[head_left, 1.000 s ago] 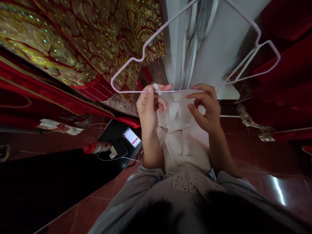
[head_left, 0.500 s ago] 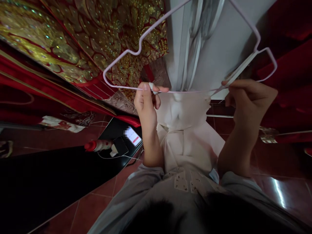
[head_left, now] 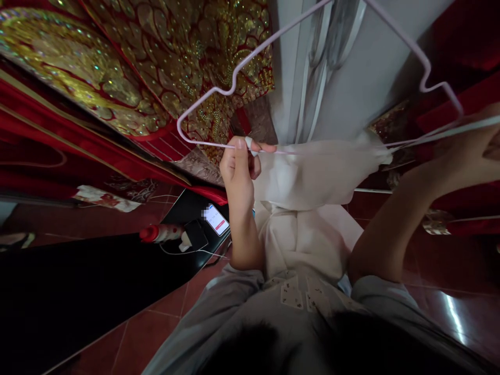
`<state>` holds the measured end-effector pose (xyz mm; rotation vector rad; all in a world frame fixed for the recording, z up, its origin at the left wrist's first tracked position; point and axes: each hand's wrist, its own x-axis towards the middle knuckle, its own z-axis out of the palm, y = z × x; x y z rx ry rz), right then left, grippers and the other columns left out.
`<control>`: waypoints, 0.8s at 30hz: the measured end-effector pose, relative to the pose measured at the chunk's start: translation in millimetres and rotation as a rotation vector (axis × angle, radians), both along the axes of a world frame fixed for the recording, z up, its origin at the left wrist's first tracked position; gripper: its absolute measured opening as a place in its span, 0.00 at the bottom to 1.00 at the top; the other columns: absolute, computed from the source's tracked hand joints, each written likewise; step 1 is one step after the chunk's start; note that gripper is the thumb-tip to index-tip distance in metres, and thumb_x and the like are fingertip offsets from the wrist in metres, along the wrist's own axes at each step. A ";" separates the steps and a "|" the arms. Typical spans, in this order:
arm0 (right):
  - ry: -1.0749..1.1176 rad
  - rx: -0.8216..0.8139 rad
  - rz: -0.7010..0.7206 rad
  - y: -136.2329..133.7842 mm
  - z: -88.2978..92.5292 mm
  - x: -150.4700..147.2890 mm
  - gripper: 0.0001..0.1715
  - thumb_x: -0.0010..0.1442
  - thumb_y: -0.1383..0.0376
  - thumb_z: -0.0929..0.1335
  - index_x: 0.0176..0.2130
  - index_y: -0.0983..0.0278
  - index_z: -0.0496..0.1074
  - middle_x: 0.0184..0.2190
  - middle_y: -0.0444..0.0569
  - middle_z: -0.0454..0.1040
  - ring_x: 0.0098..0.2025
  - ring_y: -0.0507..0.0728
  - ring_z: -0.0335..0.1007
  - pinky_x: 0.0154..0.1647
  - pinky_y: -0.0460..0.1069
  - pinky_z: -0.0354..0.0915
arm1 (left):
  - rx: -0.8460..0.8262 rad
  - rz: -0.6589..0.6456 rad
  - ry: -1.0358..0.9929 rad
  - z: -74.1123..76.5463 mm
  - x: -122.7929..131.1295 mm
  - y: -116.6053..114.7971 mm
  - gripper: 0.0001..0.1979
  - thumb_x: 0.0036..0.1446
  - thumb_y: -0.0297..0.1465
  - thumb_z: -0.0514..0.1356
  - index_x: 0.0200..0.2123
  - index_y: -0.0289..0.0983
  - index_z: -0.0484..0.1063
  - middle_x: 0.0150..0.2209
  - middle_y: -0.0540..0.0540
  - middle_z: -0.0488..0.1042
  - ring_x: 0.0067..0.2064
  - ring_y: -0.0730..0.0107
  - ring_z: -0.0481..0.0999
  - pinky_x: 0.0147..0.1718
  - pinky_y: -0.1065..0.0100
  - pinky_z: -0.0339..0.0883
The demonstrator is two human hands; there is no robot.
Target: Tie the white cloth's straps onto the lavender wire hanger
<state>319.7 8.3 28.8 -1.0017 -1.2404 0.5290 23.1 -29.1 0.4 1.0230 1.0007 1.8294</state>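
Observation:
A pale pink clothes hanger (head_left: 234, 80) is held up in front of me, its top beyond the upper edge of the view. My left hand (head_left: 241, 164) is closed round the left part of its lower bar, with a bit of white at the index finger. White garment cloth (head_left: 324, 174) hangs at the bar between my hands. From its right end a thin white strap (head_left: 441, 134) runs taut to my right hand (head_left: 478, 148), which is blurred and partly cut off at the right edge. Its fingers look closed on the strap.
Red and gold sequinned clothing (head_left: 144, 62) hangs at the left, dark red cloth (head_left: 469, 57) at the right. A pale panel with grey handles (head_left: 336, 36) stands ahead. On a black bench (head_left: 117, 291) lie a lit phone (head_left: 216, 220), a red-capped bottle (head_left: 160, 233) and a cable.
My right hand has swung far right with the white strap, drawing the right end of the white cloth outward. The hanger and my left hand have shifted slightly right.

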 end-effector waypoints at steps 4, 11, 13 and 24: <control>-0.024 0.010 0.036 -9.9 -21.5 -11.0 0.47 0.60 0.36 0.71 0.69 0.52 0.69 0.76 0.48 0.59 0.69 0.72 0.70 0.42 0.54 0.81 | 0.091 0.005 -0.024 -0.2 0.4 2.6 0.23 0.71 0.51 0.61 0.31 0.39 0.69 0.31 0.47 0.81 0.18 0.79 0.52 0.17 0.69 0.49; 0.011 0.698 -0.448 6.4 -53.1 -17.6 0.26 0.67 0.44 0.70 0.62 0.42 0.75 0.63 0.33 0.73 0.62 0.55 0.73 0.71 0.53 0.65 | 0.093 0.006 -0.008 -8.5 1.4 8.2 0.23 0.70 0.52 0.61 0.33 0.38 0.69 0.31 0.48 0.80 0.18 0.81 0.54 0.17 0.71 0.49; 0.004 0.725 -0.480 1.5 -50.7 -26.1 0.24 0.67 0.45 0.71 0.60 0.41 0.77 0.60 0.33 0.75 0.56 0.53 0.75 0.68 0.54 0.68 | 0.109 0.016 -0.002 -9.2 2.6 8.6 0.23 0.70 0.52 0.61 0.32 0.38 0.69 0.31 0.49 0.80 0.17 0.81 0.53 0.17 0.71 0.49; -0.293 -0.025 0.206 -37.1 -36.6 -72.2 0.40 0.57 0.54 0.79 0.66 0.43 0.71 0.45 0.43 0.80 0.23 0.46 0.60 0.20 0.46 0.58 | 0.095 -0.044 -0.013 -5.2 -5.0 -0.5 0.14 0.65 0.44 0.70 0.40 0.41 0.75 0.38 0.47 0.85 0.19 0.79 0.60 0.17 0.72 0.57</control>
